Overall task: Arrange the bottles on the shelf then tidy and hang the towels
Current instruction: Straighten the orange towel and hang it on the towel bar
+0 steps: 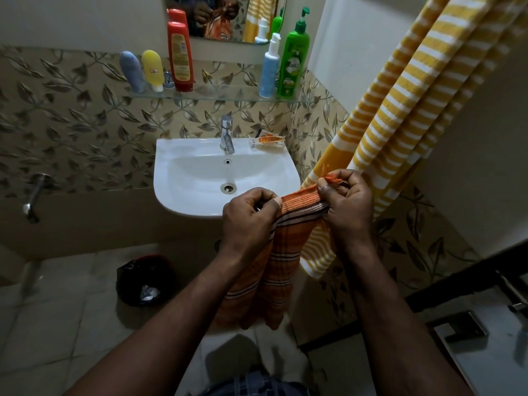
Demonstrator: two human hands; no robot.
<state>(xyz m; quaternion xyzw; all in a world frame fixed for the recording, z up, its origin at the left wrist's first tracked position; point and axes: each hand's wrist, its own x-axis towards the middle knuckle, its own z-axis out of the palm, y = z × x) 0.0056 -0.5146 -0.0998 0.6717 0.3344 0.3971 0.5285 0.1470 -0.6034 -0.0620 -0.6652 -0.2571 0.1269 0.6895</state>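
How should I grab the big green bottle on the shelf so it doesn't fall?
Probably hold the green bottle round its wide middle, coming straight from the front. It stands upright on the glass shelf, with the blue bottle close on its left and the wall on its right, so sideways is tight.

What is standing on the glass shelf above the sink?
The glass shelf holds five bottles: a grey-blue tube, a yellow tube and a red bottle on the left; a blue pump bottle and a green pump bottle on the right. Anything directly behind them is covered.
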